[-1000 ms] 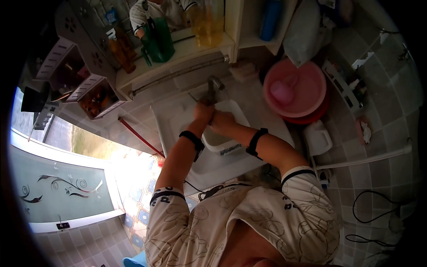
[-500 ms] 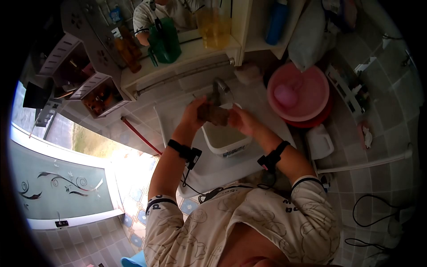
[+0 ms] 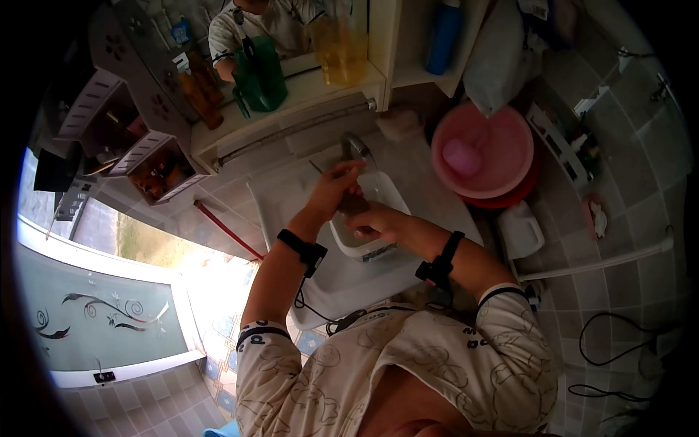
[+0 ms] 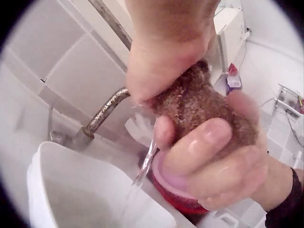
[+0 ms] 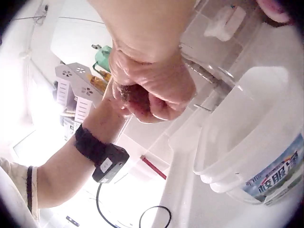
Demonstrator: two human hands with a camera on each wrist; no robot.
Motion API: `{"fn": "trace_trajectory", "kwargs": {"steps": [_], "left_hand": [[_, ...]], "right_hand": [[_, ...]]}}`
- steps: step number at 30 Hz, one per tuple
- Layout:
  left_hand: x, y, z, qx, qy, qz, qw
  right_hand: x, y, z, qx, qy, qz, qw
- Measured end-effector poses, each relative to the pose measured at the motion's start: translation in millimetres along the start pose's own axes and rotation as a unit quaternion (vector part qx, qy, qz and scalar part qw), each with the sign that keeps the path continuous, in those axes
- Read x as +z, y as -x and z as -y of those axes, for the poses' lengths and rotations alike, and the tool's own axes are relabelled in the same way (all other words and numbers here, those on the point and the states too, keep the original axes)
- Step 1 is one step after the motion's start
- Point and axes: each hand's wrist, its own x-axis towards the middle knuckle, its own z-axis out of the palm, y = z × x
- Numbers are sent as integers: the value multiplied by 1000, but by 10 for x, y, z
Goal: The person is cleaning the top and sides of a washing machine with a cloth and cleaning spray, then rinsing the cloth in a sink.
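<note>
A wet, brown, fuzzy cloth (image 4: 194, 102) is bunched between both hands over a white plastic tub. My right hand (image 4: 213, 164) curls its fingers round the cloth's lower part in the left wrist view. Against the upper end lies my left hand (image 4: 164, 71), its fingers mostly hidden there. In the head view the left hand (image 3: 336, 191) is nearer the tap, with the right hand (image 3: 375, 221) just below it. The white tub (image 5: 223, 152), with a blue label, stands in the sink. Water (image 4: 148, 164) runs from the metal tap (image 4: 107, 111) beside the hands.
The white sink (image 3: 320, 291) surrounds the tub. To its right are a pink basin (image 3: 502, 175) holding a pink dipper (image 3: 462, 156), and a white jug (image 3: 520, 229). A shelf (image 3: 298, 95) above the tap carries a green pitcher (image 3: 260, 76) and a yellow one (image 3: 342, 58).
The hands were close together over the tub, then moved apart with the cloth spread between them. Now they are closer again, the left hand above the right, with the cloth bunched.
</note>
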Motion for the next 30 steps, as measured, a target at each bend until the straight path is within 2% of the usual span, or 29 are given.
{"fn": "trace_trajectory", "kwargs": {"steps": [1,3,4,5,6,7,8,9,11,12,14,16,18,20,21,23,24,26,27,29,30], "left_hand": [[-3,-10,50,-1,1,-2,1000],[-9,-43,142,26,-65,-87,994],[-6,-61,189,25,-64,-88,994],[5,-69,229,30,-97,-146,984],[1,-77,265,35,-130,-203,970],[-23,-93,318,34,-129,-205,970],[-54,-110,382,56,-170,-259,949],[-85,-133,444,78,-210,-311,924],[-171,-166,550,71,-188,-344,917],[-207,-178,589,70,-165,-378,908],[-273,-174,695,61,-145,-399,904],[-322,-166,788,52,-125,-419,898],[-331,-134,838,6,-60,-459,886],[-402,-119,913,14,-48,-466,883],[-452,-118,935,22,-34,-473,880],[-614,-126,870,27,-35,-486,873],[-711,-90,842,24,-40,-499,865],[-901,-19,741,31,-19,-484,874],[-942,36,650,31,1,-477,878],[-971,141,500,32,39,-469,882],[-1037,185,505,34,38,-469,882]], "right_hand": [[7,-18,0,-17,37,-14,999],[45,-71,-6,-34,74,-29,996],[71,-112,-21,-57,130,-52,988],[95,-162,-46,-80,185,-75,977],[59,-292,-87,-79,184,-75,977],[-9,-465,-129,-148,473,-85,864],[-11,-552,-151,-203,713,-87,665],[-21,-598,-207,-202,712,-87,667],[-8,-630,-337,-215,632,-244,703],[23,-647,-369,-214,631,-244,705],[103,-662,-384,-95,567,-315,755],[176,-578,-419,-100,569,-309,755],[192,-542,-499,-104,571,-305,755],[154,-557,-574,-162,543,-280,775],[148,-506,-626,-164,543,-281,774],[116,-378,-658,-313,590,-280,689],[127,-313,-624,-313,590,-281,690],[134,-188,-584,-189,692,-168,676],[60,-189,-642,-188,692,-167,677],[-148,-285,-823,-164,795,-84,578],[-202,-321,-901,-165,795,-84,578]]}}
